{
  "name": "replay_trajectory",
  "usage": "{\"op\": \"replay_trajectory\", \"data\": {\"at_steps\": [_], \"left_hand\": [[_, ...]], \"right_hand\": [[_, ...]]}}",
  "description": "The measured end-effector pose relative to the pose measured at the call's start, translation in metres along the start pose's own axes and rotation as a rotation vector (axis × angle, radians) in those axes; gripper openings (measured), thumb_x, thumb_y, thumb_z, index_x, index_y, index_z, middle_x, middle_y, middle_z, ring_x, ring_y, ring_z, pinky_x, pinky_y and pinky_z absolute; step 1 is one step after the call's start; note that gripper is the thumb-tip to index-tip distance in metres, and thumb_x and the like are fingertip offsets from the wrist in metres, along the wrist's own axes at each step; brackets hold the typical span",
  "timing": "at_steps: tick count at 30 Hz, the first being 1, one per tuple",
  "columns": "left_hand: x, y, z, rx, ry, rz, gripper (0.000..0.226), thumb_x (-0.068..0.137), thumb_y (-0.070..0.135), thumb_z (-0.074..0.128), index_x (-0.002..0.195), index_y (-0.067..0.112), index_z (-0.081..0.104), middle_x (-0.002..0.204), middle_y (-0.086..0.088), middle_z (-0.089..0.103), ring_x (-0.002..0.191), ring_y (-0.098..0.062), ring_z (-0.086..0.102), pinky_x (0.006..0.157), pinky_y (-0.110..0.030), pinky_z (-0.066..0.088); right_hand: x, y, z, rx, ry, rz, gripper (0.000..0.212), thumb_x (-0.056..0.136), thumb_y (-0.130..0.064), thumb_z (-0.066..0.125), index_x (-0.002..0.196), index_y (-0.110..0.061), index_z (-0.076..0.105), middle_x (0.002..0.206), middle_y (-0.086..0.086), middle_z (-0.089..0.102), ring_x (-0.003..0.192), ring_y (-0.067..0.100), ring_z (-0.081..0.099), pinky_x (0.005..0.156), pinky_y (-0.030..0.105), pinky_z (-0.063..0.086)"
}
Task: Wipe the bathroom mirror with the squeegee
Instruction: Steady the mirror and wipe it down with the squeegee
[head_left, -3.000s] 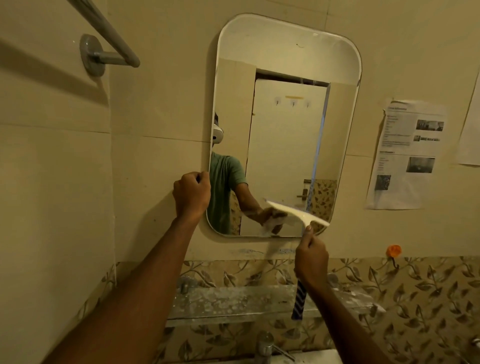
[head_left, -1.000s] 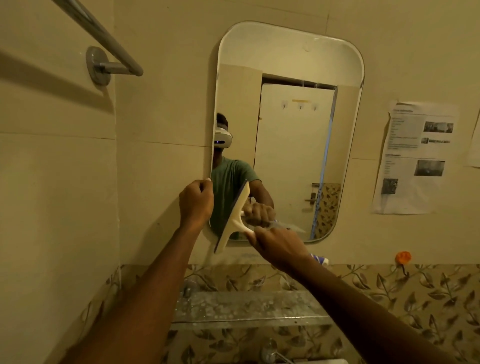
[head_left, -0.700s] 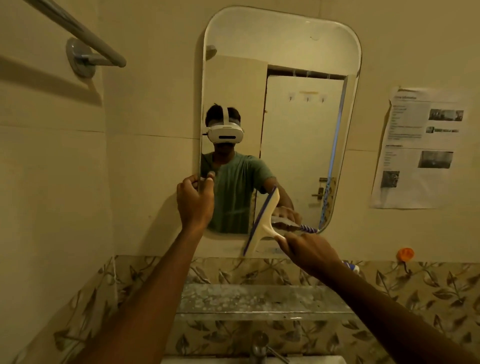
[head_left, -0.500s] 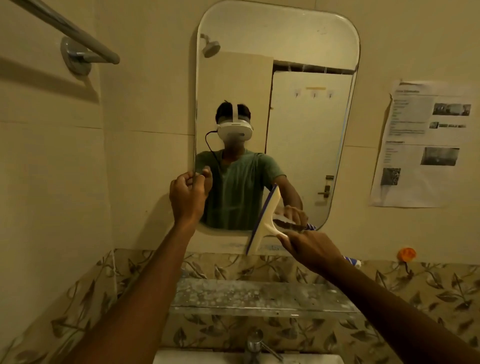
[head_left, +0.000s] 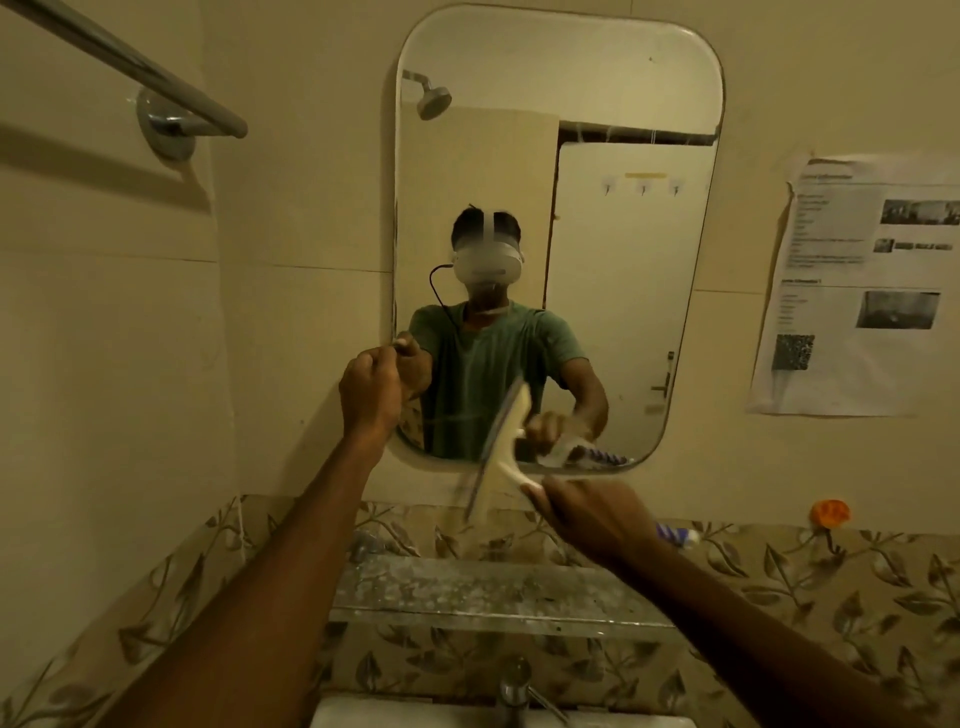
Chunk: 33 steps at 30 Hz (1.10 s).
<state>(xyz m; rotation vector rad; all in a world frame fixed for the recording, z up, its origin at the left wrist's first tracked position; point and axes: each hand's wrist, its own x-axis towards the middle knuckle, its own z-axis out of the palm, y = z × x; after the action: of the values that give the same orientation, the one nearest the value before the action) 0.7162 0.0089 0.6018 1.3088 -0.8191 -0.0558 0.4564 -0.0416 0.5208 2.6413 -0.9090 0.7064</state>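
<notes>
A rounded rectangular mirror (head_left: 597, 93) hangs on the beige tiled wall ahead. My right hand (head_left: 589, 512) grips the handle of a cream squeegee (head_left: 501, 449) with a blue striped handle end. Its blade stands nearly upright, tilted, across the mirror's bottom edge, and looks blurred. My left hand (head_left: 371, 389) is closed around the mirror's lower left edge. The mirror reflects a person in a green shirt with a white headset.
A chrome towel bar (head_left: 156, 73) juts out at the upper left. A printed paper sheet (head_left: 862, 280) hangs on the wall at right, an orange hook (head_left: 830, 512) below it. A speckled glass shelf (head_left: 488, 592) sits under the mirror, above a tap (head_left: 514, 696) and sink.
The squeegee swung from lying flat at the mirror's lower right to standing upright, then slid right along the bottom edge. My view shifted right and down, showing more reflection. The left hand stayed put.
</notes>
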Motion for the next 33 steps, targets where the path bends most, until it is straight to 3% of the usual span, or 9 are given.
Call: {"op": "replay_trajectory", "data": {"at_steps": [6,10,13,15,18,25,27,30,33], "left_hand": [[0.001,-0.002,0.0,0.004,0.002,-0.016,0.03,0.098,0.03,0.036,0.082,0.014,0.056,0.076,0.003,0.054,0.066,-0.006,0.047,0.053,-0.023,0.035],[0.001,-0.001,0.001,0.031,0.013,0.013,0.033,0.098,0.031,0.036,0.092,0.011,0.061,0.089,-0.003,0.057,0.072,-0.01,0.051,0.055,-0.022,0.037],[-0.002,-0.002,0.003,0.033,0.027,0.028,0.037,0.097,0.034,0.039,0.104,0.007,0.063,0.098,-0.005,0.06,0.086,-0.016,0.054,0.058,-0.021,0.038],[-0.004,-0.002,0.003,0.029,0.037,0.039,0.036,0.095,0.035,0.043,0.106,0.007,0.063,0.103,-0.007,0.061,0.09,-0.018,0.055,0.061,-0.022,0.04],[-0.006,-0.003,0.003,0.026,0.034,0.033,0.036,0.093,0.036,0.047,0.11,0.007,0.062,0.112,-0.01,0.061,0.099,-0.022,0.057,0.073,-0.03,0.046],[-0.013,-0.003,0.003,0.005,0.027,0.031,0.038,0.094,0.035,0.047,0.115,0.006,0.061,0.119,-0.014,0.058,0.104,-0.025,0.057,0.084,-0.039,0.05],[-0.016,-0.003,0.003,0.003,0.02,0.036,0.039,0.095,0.034,0.047,0.118,0.005,0.059,0.122,-0.014,0.056,0.105,-0.023,0.056,0.081,-0.034,0.049],[-0.026,0.001,0.006,-0.001,0.02,0.052,0.041,0.096,0.033,0.048,0.127,0.006,0.054,0.13,-0.012,0.049,0.107,-0.017,0.051,0.083,-0.028,0.044],[-0.045,0.002,0.011,0.019,0.041,0.091,0.046,0.094,0.028,0.053,0.134,0.007,0.046,0.135,-0.012,0.042,0.117,-0.022,0.048,0.087,-0.026,0.04]], "right_hand": [[0.059,-0.056,0.005,-0.165,0.037,-0.145,0.054,0.1,-0.052,0.022,0.073,-0.02,0.056,0.053,-0.001,0.054,0.041,0.017,0.051,0.045,0.03,0.045],[0.043,-0.025,0.008,-0.119,0.013,-0.101,0.059,0.097,-0.054,0.015,0.091,-0.024,0.066,0.062,-0.002,0.058,0.05,0.016,0.054,0.05,0.033,0.05],[0.023,0.005,0.01,-0.101,-0.03,-0.089,0.046,0.1,-0.048,0.023,0.104,-0.026,0.063,0.069,-0.005,0.06,0.057,0.011,0.057,0.056,0.03,0.052],[0.011,0.023,0.011,-0.105,-0.055,-0.032,0.048,0.099,-0.05,0.021,0.1,-0.026,0.063,0.072,-0.004,0.062,0.059,0.01,0.059,0.057,0.027,0.053],[-0.007,0.043,0.014,-0.181,-0.032,0.04,0.06,0.094,-0.058,0.013,0.085,-0.025,0.062,0.054,-0.006,0.047,0.043,0.006,0.043,0.043,0.019,0.033],[-0.031,0.072,0.018,-0.171,-0.062,0.139,0.081,0.077,-0.069,-0.009,0.076,-0.025,0.058,0.051,-0.005,0.046,0.042,0.01,0.043,0.044,0.026,0.041],[-0.043,0.078,0.018,-0.197,-0.066,0.18,0.077,0.079,-0.067,-0.008,0.074,-0.025,0.056,0.049,-0.005,0.045,0.041,0.009,0.042,0.042,0.024,0.036],[-0.064,0.086,0.018,-0.183,-0.097,0.251,0.068,0.085,-0.064,0.001,0.074,-0.026,0.056,0.053,-0.005,0.051,0.046,0.013,0.052,0.05,0.03,0.049],[-0.087,0.091,0.016,-0.215,-0.105,0.306,0.056,0.097,-0.055,0.016,0.091,-0.025,0.062,0.067,-0.002,0.064,0.055,0.014,0.06,0.055,0.029,0.053]]}}
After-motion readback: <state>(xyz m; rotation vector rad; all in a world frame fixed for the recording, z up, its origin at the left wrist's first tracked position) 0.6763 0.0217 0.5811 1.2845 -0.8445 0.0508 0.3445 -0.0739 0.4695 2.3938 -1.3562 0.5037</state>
